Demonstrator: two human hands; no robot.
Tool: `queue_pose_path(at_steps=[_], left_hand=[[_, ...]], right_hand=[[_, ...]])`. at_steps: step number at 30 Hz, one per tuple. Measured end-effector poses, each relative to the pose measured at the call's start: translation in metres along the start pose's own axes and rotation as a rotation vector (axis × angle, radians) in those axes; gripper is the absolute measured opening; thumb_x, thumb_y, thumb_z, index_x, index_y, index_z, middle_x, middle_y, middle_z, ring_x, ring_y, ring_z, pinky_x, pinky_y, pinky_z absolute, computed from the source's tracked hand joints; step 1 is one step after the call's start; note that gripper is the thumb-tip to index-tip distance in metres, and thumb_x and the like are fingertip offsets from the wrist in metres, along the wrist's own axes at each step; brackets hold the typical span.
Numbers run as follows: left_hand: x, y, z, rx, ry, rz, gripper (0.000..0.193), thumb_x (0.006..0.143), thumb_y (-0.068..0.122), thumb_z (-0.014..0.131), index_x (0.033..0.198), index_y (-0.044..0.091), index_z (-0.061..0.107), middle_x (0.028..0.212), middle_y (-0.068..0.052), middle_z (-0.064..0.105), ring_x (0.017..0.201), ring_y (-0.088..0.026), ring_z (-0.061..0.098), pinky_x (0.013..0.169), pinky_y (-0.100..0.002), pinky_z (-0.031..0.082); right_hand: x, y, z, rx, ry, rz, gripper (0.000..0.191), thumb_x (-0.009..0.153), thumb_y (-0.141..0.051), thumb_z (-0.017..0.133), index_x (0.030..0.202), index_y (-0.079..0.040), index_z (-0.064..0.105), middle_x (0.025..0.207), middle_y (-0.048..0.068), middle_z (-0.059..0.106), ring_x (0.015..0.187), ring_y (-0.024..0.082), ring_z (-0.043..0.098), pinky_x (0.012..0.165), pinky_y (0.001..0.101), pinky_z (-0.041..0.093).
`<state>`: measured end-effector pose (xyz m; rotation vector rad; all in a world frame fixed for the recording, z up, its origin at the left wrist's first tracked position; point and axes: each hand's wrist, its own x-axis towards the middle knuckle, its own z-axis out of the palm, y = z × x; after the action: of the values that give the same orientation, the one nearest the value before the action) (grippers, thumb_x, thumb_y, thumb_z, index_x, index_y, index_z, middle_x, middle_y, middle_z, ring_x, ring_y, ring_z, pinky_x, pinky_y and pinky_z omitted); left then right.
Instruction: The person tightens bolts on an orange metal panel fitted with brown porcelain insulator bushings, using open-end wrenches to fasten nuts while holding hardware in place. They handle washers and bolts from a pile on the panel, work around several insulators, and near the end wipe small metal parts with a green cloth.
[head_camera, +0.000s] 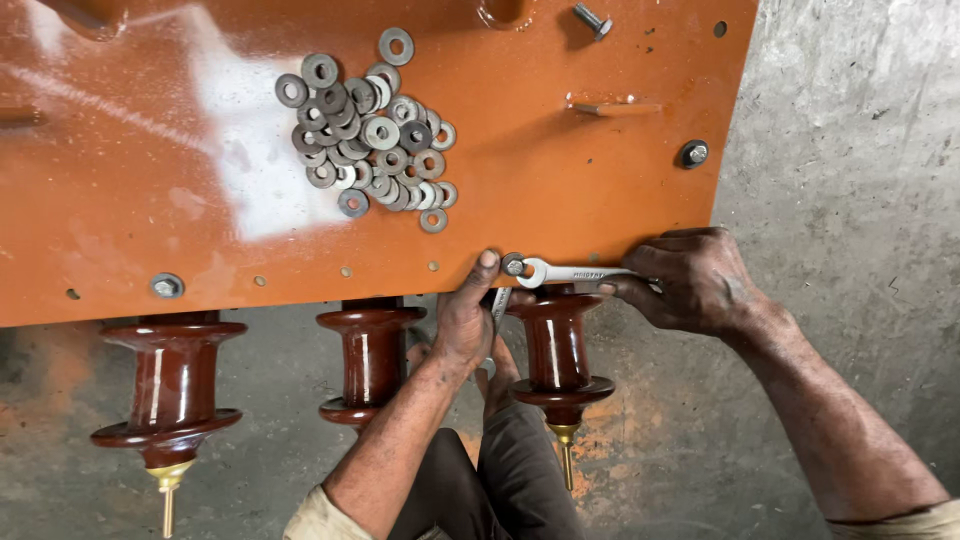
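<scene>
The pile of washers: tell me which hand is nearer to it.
Left. The left hand sits at the plate's edge just below the pile of washers; the right hand holds the wrench farther off to the right.

The left hand (465, 320) hides a second spanner (500, 305) (only its shaft shows).

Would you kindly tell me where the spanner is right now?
The spanner lies along the orange plate's lower edge, held by the right hand, its open end on a bolt beside the left hand's thumb.

Washer pile (365, 135), perhaps steel; loose bolt (592, 20)
</scene>
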<state>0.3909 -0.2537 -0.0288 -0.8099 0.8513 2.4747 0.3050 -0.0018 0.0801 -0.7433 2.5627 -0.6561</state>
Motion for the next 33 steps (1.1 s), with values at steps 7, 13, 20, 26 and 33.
queue_pose_path(at_steps=[7, 13, 20, 26, 33], left_hand=[[0.002, -0.001, -0.001, 0.181, -0.023, 0.007, 0.057, 0.087, 0.037, 0.081, 0.127, 0.002, 0.061, 0.115, -0.012, 0.066, 0.101, -0.023, 0.070, 0.078, -0.039, 0.065], [0.005, 0.000, 0.005, 0.232, 0.004, 0.008, 0.051, 0.086, 0.030, 0.083, 0.123, 0.000, 0.064, 0.109, -0.011, 0.068, 0.098, -0.022, 0.071, 0.075, -0.036, 0.064], [0.008, 0.006, 0.015, 0.163, 0.026, 0.010, 0.045, 0.084, 0.023, 0.083, 0.119, 0.000, 0.065, 0.106, -0.010, 0.071, 0.093, -0.023, 0.072, 0.072, -0.035, 0.061], [0.008, 0.006, 0.016, 0.159, 0.011, 0.006, 0.038, 0.085, 0.019, 0.081, 0.116, 0.003, 0.067, 0.104, -0.010, 0.070, 0.094, -0.019, 0.071, 0.074, -0.034, 0.063], [0.007, -0.005, 0.001, 0.137, 0.037, 0.060, 0.035, 0.086, 0.014, 0.082, 0.115, 0.001, 0.067, 0.107, -0.007, 0.067, 0.102, -0.019, 0.067, 0.084, -0.035, 0.060]], right_hand=[[0.016, 0.006, 0.001, -0.120, -0.230, 0.044, 0.031, 0.087, -0.038, 0.077, 0.075, -0.009, 0.073, 0.067, 0.005, 0.071, 0.057, 0.023, 0.067, 0.059, 0.0411, 0.055], [0.002, -0.014, 0.019, -0.148, -0.068, 0.143, 0.024, 0.086, -0.033, 0.075, 0.087, -0.009, 0.075, 0.075, 0.009, 0.073, 0.068, 0.027, 0.070, 0.064, 0.0442, 0.055], [-0.022, -0.042, 0.050, -0.145, 0.269, 0.321, 0.030, 0.084, -0.040, 0.080, 0.090, -0.011, 0.077, 0.073, 0.010, 0.072, 0.072, 0.031, 0.068, 0.066, 0.0453, 0.051], [-0.036, -0.085, 0.089, -0.112, 0.373, 0.638, 0.027, 0.093, -0.043, 0.070, 0.095, -0.017, 0.079, 0.054, 0.003, 0.063, 0.054, 0.023, 0.061, 0.066, 0.0424, 0.047], [-0.038, -0.149, 0.139, 0.113, 0.600, 0.917, 0.034, 0.100, -0.046, 0.064, 0.099, -0.014, 0.076, 0.063, 0.010, 0.066, 0.057, 0.028, 0.068, 0.057, 0.0448, 0.052]])
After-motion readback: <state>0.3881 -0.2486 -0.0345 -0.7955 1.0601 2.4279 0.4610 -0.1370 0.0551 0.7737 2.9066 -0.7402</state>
